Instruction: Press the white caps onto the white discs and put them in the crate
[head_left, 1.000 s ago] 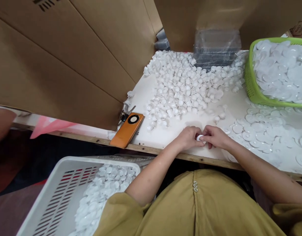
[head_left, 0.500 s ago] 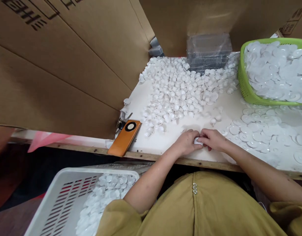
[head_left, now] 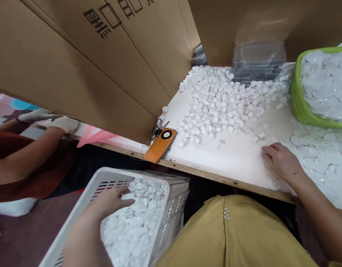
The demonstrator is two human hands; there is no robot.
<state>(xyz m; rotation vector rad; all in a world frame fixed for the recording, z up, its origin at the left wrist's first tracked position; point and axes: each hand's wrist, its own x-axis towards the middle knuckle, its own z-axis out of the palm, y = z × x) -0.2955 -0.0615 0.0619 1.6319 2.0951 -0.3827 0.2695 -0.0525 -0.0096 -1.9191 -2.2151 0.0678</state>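
Note:
My left hand (head_left: 108,202) hangs over a white slatted basket (head_left: 167,207) on the left, its thumb and fingers apart. A white piece shows near the fingertips; it looks loose above the heap of small white plastic pieces (head_left: 132,233) in the basket. On the white tabletop my right hand (head_left: 279,161) is closed in a pinch at the edge of a thin white plastic disc (head_left: 256,150). Beside that hand, to the right, many flat clear-white discs (head_left: 312,155) are spread out. Further back lies a large pile of small white cup-like plastic parts (head_left: 221,100).
A green basket (head_left: 296,92) full of white discs stands at the back right. An orange phone (head_left: 160,146) lies by the table's wooden front edge (head_left: 204,174), near keys (head_left: 158,128). Cardboard walls (head_left: 118,74) border the left and back. A co-worker's gloved hands (head_left: 63,124) are at far left.
My hands have parted. The left went from the tabletop down to the white basket, and the right moved right to a disc. The view has swung left, bringing a co-worker's hands into sight.

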